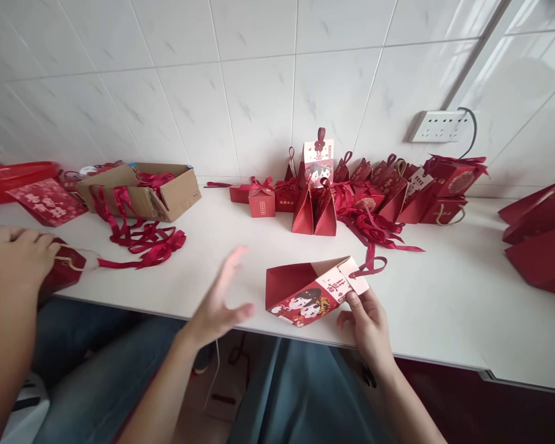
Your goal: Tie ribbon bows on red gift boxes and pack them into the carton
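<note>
A red and cream paper gift box point(300, 302) printed with cartoon figures lies tilted at the table's front edge. My right hand point(365, 317) pinches its cream top end, thumb on the near face. From that end a dark red ribbon loop point(372, 268) sticks out. To the left of the box, my left hand point(222, 302) is raised with thumb and fingers spread, apart from the box and holding nothing. Behind the box stand two narrow red gift boxes point(313, 213) side by side, with a heap of loose red ribbon point(379, 228) to their right.
On the left a co-worker's hand point(16, 259) rests on a dark red box point(65, 268). An open cardboard carton point(180, 197) holds red ribbon, some spilling onto the white table point(435, 296). Large red boxes point(543, 246) stand far right. A power strip point(439, 126) hangs on the tiled wall.
</note>
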`<state>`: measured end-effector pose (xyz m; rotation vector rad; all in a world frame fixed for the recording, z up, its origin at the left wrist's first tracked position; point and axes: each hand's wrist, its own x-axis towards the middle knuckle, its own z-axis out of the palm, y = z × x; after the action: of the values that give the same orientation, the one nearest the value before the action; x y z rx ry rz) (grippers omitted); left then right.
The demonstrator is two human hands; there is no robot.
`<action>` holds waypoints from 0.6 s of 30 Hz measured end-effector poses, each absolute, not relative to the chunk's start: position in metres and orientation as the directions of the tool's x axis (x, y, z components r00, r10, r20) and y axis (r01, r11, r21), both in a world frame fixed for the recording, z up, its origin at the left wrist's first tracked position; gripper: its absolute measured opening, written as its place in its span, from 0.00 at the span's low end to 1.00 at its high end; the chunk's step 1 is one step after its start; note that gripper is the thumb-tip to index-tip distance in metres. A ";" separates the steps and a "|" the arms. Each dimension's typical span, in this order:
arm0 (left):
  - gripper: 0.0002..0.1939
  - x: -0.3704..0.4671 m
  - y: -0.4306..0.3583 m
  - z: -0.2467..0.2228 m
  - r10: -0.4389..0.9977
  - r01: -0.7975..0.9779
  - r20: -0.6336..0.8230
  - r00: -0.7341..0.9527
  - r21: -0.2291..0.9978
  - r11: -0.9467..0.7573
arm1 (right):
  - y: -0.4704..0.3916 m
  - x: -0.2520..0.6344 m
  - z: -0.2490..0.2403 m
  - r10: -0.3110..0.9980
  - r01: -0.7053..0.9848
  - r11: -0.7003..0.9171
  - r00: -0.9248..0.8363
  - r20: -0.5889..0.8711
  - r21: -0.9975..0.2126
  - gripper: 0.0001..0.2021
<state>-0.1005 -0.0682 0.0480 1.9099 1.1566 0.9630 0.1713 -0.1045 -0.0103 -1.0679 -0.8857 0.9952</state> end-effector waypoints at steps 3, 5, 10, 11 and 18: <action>0.49 -0.070 -0.071 0.023 0.892 0.280 0.131 0.433 0.921 -0.272 | -0.103 0.172 -0.010 0.936 -0.175 0.201 0.324 0.137 -0.964 0.14; 0.40 -0.057 -0.076 0.019 0.883 0.227 0.114 0.455 0.944 -0.239 | -0.102 0.173 -0.011 0.932 -0.170 0.209 0.334 0.143 -0.963 0.14; 0.38 -0.048 -0.090 0.032 0.867 0.192 0.282 0.411 0.903 -0.385 | -0.106 0.175 -0.012 0.951 -0.237 0.196 0.281 0.126 -0.951 0.12; 0.40 -0.048 -0.092 0.035 0.855 0.179 0.303 0.422 0.896 -0.406 | -0.107 0.175 -0.010 0.950 -0.242 0.203 0.282 0.132 -0.949 0.12; 0.41 -0.050 -0.099 0.046 0.812 0.125 0.365 0.456 0.877 -0.464 | -0.113 0.170 0.002 0.925 -0.236 0.262 0.336 0.175 -0.936 0.14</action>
<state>-0.0504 -0.0989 0.0455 1.8797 0.7881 1.0490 0.1700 -0.1135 0.0023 -0.9797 -0.8802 0.9406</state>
